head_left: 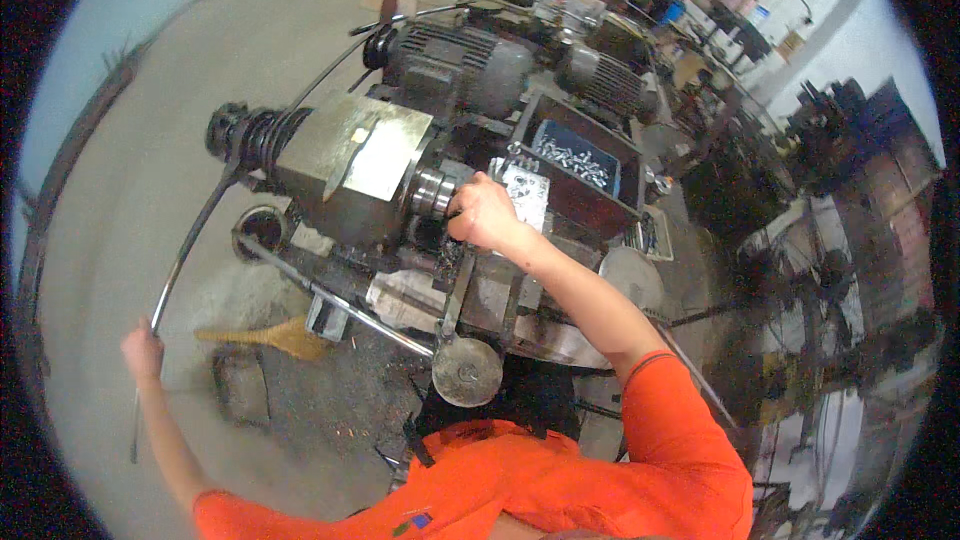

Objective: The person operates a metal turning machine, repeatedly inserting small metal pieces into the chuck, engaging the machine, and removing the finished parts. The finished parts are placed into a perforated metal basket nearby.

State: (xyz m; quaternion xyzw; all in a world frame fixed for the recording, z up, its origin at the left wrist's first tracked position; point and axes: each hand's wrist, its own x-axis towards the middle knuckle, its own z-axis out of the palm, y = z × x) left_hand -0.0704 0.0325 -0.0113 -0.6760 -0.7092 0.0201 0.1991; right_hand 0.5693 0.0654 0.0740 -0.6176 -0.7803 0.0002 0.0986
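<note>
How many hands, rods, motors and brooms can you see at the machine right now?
Hands: 2, left hand gripping the long bent rod, right hand at the machine head.
Long bent rod: 1
Electric motors: 2
Broom: 1
Total: 6

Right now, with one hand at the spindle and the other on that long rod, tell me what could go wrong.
1. The right hand rests against the metal spindle of the grey machine; if it turned, fingers could be caught.
2. The left hand has a grip on a long bent rod far out to the side; the rod could whip or slip.
3. The loose orange sleeve hangs close to the machine's edge and may snag.
</note>
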